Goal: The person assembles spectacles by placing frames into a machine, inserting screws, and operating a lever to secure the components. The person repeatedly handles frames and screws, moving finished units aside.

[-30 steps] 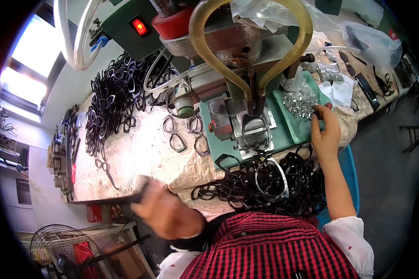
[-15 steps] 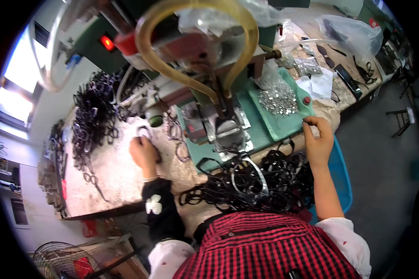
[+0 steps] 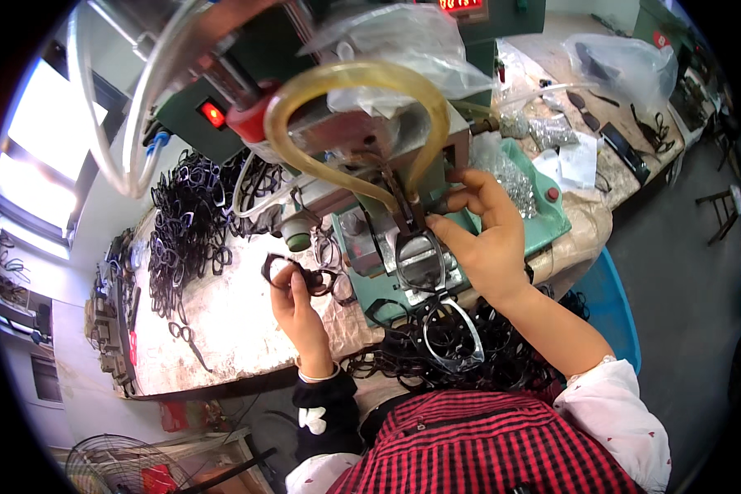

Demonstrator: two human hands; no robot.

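Note:
My left hand (image 3: 300, 317) is closed on a dark eyeglass frame (image 3: 317, 281), held above the left part of the worktable. Thumb and fingers of my right hand (image 3: 490, 239) come together beside the tip of the press machine (image 3: 399, 206); anything small between them is hidden. Directly below that tip sits another eyeglass frame (image 3: 421, 286) with a dark rim, over the metal fixture. Its second, paler rim (image 3: 477, 350) extends toward me over a heap of black frames (image 3: 403, 352).
Many dark frames (image 3: 185, 222) are piled at the left. A green tray (image 3: 543, 235) of small metal parts stands right of the machine, and a blue bin (image 3: 622, 305) at the table's right edge. A yellowish hose (image 3: 276, 111) loops over the machine; scissors (image 3: 191, 339) lie at left.
My left hand has lifted an eyeglass frame and moved right. My right hand has gone from beside the green tray leftward to the machine's tip. The view has shifted slightly.

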